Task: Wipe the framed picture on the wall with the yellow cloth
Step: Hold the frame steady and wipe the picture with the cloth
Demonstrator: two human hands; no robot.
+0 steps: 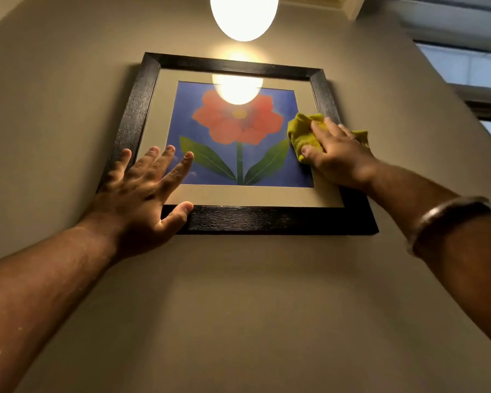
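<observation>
A framed picture (pixel 267 219) hangs on the beige wall above me, with a black frame, a pale mat and a red flower on blue. My left hand (pixel 145 194) lies flat on its lower left corner, fingers spread on the glass and thumb on the bottom rail. My right hand (pixel 338 154) presses a crumpled yellow cloth (pixel 301 131) against the right side of the glass and the right frame rail. Part of the cloth is hidden under that hand.
A glowing round lamp (pixel 243 15) hangs just above the frame and reflects in the glass. A window (pixel 465 66) is at the upper right. A metal bangle (pixel 448 219) sits on my right forearm. Bare wall (pixel 238 307) stretches below the frame.
</observation>
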